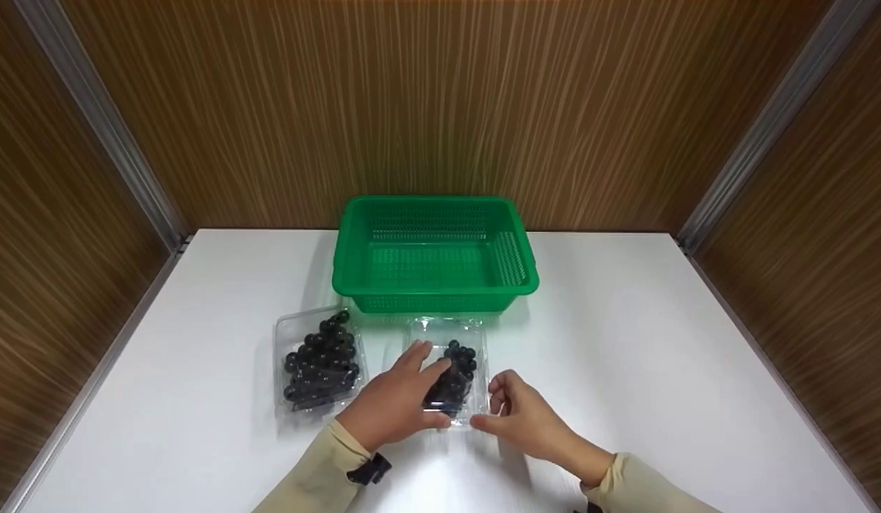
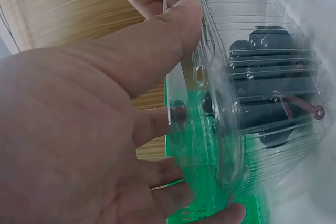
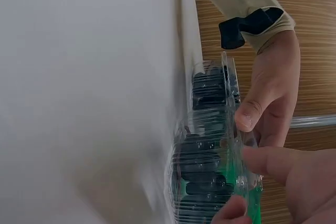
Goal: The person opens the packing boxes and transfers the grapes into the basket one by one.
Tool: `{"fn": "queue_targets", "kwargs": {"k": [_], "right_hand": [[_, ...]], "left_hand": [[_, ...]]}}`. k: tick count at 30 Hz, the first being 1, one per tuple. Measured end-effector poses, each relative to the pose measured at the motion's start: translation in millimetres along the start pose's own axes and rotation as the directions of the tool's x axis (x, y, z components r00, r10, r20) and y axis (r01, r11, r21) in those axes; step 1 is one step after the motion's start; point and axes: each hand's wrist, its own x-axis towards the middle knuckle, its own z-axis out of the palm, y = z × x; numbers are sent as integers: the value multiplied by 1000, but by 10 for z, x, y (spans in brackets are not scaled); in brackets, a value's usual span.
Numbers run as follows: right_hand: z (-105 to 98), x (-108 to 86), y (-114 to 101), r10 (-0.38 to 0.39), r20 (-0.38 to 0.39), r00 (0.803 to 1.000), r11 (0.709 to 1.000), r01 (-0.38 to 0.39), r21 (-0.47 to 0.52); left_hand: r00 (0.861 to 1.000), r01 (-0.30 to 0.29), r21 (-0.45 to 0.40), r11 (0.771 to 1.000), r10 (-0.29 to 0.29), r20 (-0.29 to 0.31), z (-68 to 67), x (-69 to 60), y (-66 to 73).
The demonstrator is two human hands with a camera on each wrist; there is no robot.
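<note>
A clear plastic clamshell box (image 1: 476, 342) of dark grapes (image 1: 451, 388) lies on the white table. My left hand (image 1: 395, 399) rests across this box with fingers spread, its thumb (image 2: 181, 30) along the front rim. My right hand (image 1: 529, 420) is at the box's near right corner, its thumb and curled fingers pinching the rim from both sides. In the right wrist view the thumb (image 3: 268, 160) touches the rim and a fingertip (image 3: 233, 208) meets the ribbed side. The lid appears down on the box.
To the left lies a second clear plastic box (image 1: 287, 324) with dark grapes (image 1: 322, 363). Behind both boxes stands a green perforated basket (image 1: 433, 291) with nothing in it. Wood-patterned panels (image 1: 440, 107) enclose the white table (image 1: 661, 370) at the back and sides.
</note>
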Motion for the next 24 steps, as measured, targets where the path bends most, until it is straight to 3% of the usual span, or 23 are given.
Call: {"fn": "queue_targets", "kwargs": {"k": [3, 7, 11, 16, 18, 20, 24], "right_hand": [[-9, -19, 3, 0, -12, 1000, 999, -1, -40], [-22, -6, 17, 25, -15, 1000, 1000, -24, 16], [-26, 22, 21, 53, -5, 999, 992, -52, 112], [-25, 26, 14, 83, 69, 994, 967, -97, 234], [-38, 12, 9, 55, 100, 993, 980, -73, 184], [-63, -8, -1, 5, 126, 992, 997, -14, 72], [-119, -34, -35, -35, 166, 985, 990, 57, -129]], "left_hand": [[1000, -10, 8, 1000, 9, 17, 4, -16, 8], [1000, -9, -2, 1000, 9, 16, 8, -16, 18], [1000, -9, -5, 1000, 9, -5, 17, 3, 22], [1000, 0, -16, 1000, 0, -14, 17, 16, 20], [1000, 1, -24, 1000, -1, -17, 13, 14, 22], [1000, 2, -30, 1000, -3, -18, 8, 10, 25], [1000, 1, -50, 999, -2, -10, 14, -6, 30]]}}
